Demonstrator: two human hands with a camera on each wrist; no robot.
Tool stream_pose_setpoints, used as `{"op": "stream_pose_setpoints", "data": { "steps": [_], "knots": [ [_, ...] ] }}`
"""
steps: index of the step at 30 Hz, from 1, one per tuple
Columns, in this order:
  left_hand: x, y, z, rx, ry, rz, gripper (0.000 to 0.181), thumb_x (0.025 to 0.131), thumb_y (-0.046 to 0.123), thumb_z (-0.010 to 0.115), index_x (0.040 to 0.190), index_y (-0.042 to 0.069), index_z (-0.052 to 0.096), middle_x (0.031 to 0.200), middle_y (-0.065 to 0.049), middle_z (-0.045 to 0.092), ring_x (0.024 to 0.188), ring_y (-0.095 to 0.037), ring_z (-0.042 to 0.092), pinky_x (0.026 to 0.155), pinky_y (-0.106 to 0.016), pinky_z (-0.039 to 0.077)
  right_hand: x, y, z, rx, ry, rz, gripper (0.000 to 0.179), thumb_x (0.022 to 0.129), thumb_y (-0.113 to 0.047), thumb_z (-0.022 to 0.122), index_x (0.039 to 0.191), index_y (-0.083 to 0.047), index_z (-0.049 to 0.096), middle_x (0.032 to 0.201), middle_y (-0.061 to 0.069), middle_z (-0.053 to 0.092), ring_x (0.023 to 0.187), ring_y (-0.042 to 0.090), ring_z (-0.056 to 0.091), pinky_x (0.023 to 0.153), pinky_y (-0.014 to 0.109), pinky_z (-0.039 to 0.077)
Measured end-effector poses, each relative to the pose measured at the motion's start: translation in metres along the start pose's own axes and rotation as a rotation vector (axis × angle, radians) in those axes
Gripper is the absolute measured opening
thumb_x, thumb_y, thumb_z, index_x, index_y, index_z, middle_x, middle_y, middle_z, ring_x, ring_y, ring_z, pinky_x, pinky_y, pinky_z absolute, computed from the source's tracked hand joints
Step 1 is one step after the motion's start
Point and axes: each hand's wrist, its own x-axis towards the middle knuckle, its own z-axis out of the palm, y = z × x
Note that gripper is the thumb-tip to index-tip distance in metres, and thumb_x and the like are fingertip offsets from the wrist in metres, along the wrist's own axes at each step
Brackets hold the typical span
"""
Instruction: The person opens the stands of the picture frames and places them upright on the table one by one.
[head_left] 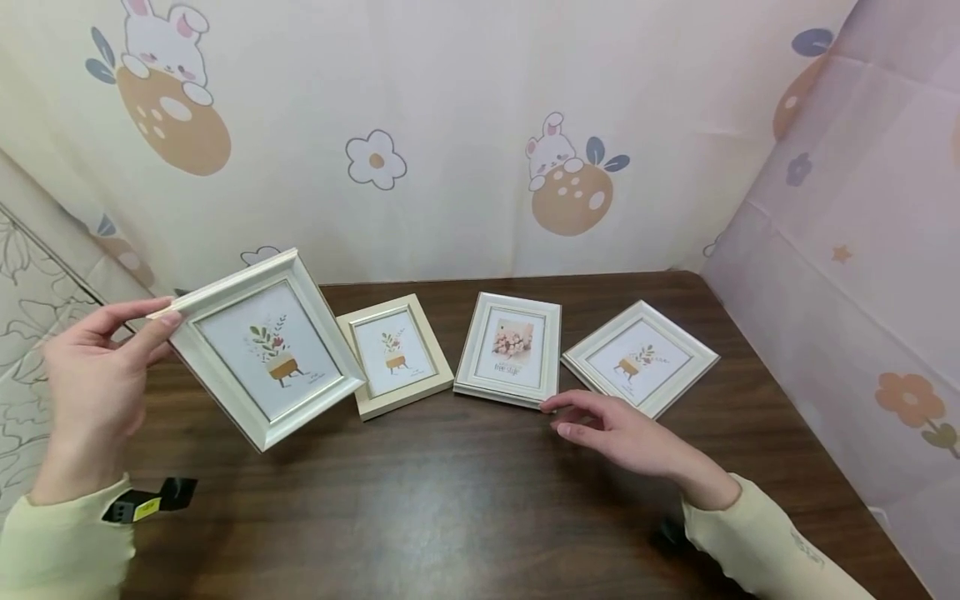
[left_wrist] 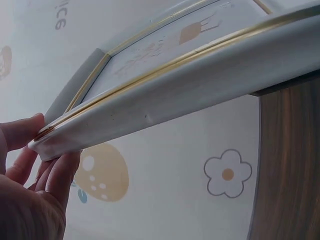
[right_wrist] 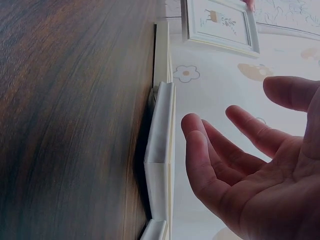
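My left hand [head_left: 97, 375] pinches one corner of a white picture frame [head_left: 273, 354], thumb on the front and fingers behind. That frame is lifted and tilted, its plant picture facing me; the left wrist view shows its gold inner trim [left_wrist: 165, 75]. Over the table, my right hand [head_left: 622, 435] holds nothing, its fingers loosely bent. In the right wrist view its fingers [right_wrist: 197, 155] are apart from the frames. Nearest to it are a white frame with a flower picture [head_left: 513, 346] and a white frame with a plant picture [head_left: 641, 358].
A cream picture frame [head_left: 395, 354] lies on the dark wooden table [head_left: 420, 508], partly behind the lifted frame. A patterned curtain [head_left: 450, 75] hangs along the table's back edge, and another patterned sheet [head_left: 847, 275] borders the right side.
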Motion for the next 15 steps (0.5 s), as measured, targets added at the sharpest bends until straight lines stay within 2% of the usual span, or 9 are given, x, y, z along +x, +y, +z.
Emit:
{"op": "stream_pose_setpoints", "data": {
  "steps": [4, 8, 10, 15],
  "knots": [
    [-0.005, -0.001, 0.007, -0.077, -0.100, 0.040, 0.027, 0.078, -0.010, 0.079, 0.104, -0.008, 0.073, 0.100, -0.007, 0.073, 0.070, -0.009, 0.071, 0.059, -0.018, 0.055, 0.000, 0.002, 0.000, 0.003, -0.005, -0.002, 0.033, 0.102, -0.024, 0.060, 0.131, -0.009, 0.059, 0.122, 0.010, 0.065, 0.108, 0.020, 0.062, 0.085, 0.030, 0.053],
    [-0.008, -0.002, 0.018, -0.160, -0.197, 0.083, 0.025, 0.079, -0.015, 0.075, 0.104, -0.012, 0.072, 0.101, -0.013, 0.073, 0.078, -0.012, 0.072, 0.063, -0.020, 0.056, 0.002, 0.004, -0.001, 0.000, 0.006, -0.007, 0.032, 0.101, -0.022, 0.060, 0.131, -0.009, 0.060, 0.122, 0.010, 0.065, 0.109, 0.020, 0.062, 0.085, 0.033, 0.053],
    [-0.009, -0.003, 0.023, -0.190, -0.218, 0.096, 0.024, 0.080, -0.016, 0.073, 0.104, -0.014, 0.070, 0.101, -0.014, 0.073, 0.079, -0.013, 0.072, 0.064, -0.020, 0.056, 0.002, 0.004, -0.002, 0.003, 0.009, -0.009, 0.032, 0.101, -0.022, 0.060, 0.131, -0.009, 0.060, 0.122, 0.010, 0.065, 0.110, 0.020, 0.062, 0.086, 0.034, 0.054],
    [-0.014, -0.004, 0.037, -0.219, -0.217, 0.117, 0.025, 0.080, -0.018, 0.072, 0.105, -0.018, 0.067, 0.096, -0.015, 0.073, 0.073, -0.014, 0.069, 0.060, -0.019, 0.055, 0.004, 0.006, -0.006, -0.004, 0.028, -0.011, 0.031, 0.101, -0.023, 0.060, 0.130, -0.010, 0.061, 0.122, 0.008, 0.065, 0.109, 0.020, 0.062, 0.087, 0.033, 0.053]
  ]
}}
